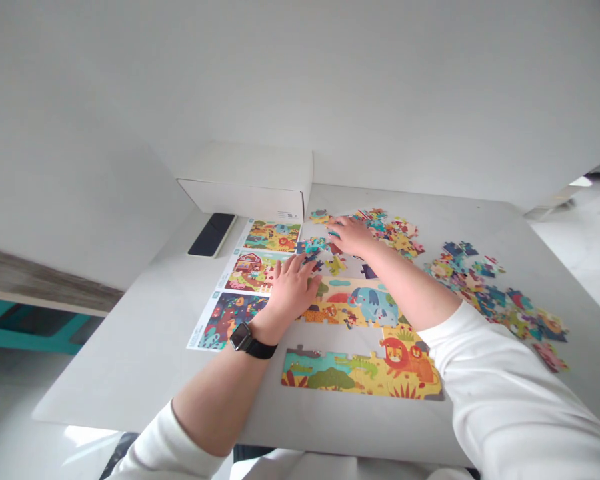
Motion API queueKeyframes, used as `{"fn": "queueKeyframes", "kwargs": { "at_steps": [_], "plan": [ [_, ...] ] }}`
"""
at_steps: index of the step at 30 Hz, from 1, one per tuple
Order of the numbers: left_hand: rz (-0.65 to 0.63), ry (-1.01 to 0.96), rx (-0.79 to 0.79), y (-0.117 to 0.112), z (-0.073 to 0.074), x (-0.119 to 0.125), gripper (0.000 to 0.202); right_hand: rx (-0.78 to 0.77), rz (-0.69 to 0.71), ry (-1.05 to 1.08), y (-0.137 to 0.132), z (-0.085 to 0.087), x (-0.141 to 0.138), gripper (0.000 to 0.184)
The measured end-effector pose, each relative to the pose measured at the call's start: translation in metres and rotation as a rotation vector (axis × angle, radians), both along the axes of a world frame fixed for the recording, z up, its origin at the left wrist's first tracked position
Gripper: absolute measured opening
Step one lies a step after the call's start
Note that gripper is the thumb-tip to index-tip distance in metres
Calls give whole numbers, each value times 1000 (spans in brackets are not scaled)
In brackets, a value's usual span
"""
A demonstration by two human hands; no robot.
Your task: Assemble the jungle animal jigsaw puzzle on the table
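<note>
My left hand (293,287) lies with fingers spread over the right edge of a printed picture sheet (211,320), its fingertips by loose jigsaw pieces (311,245). A dark smartwatch (241,337) is on that wrist. Farther back, my right hand (353,235) reaches over the pile of loose puzzle pieces (400,233), fingers outstretched and touching pieces; no piece shows lifted in it. Nearer me is a partly joined puzzle: an upper strip with an elephant (374,305) and a lower strip with lions and crocodiles (355,373). A gap separates the strips at the left and middle.
A white box (245,180) stands against the wall at the back left. A phone (213,235) lies in front of it. More loose pieces (500,300) spread across the right of the white table (145,360), beyond my right forearm.
</note>
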State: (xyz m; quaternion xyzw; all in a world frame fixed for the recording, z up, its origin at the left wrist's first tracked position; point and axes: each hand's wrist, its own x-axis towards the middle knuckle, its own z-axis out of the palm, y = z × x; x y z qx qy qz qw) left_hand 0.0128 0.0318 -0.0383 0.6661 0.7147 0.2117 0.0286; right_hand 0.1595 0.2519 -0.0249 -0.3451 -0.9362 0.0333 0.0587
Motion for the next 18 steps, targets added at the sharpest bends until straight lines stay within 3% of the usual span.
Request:
{"fn": "queueKeyframes", "kwargs": {
  "at_steps": [5,11,14,18],
  "plan": [
    [3,-5,-5,0,-2,0,39,-20,-125,33,13,2,16,51],
    [-4,-1,-2,1,-3,-1,39,-39,-157,38,17,7,27,47],
    [-6,-3,14,1,-3,-1,38,-30,-116,31,11,8,26,43],
    [-15,-2,29,0,-3,-1,38,-145,72,149,1,8,26,47]
  ]
}}
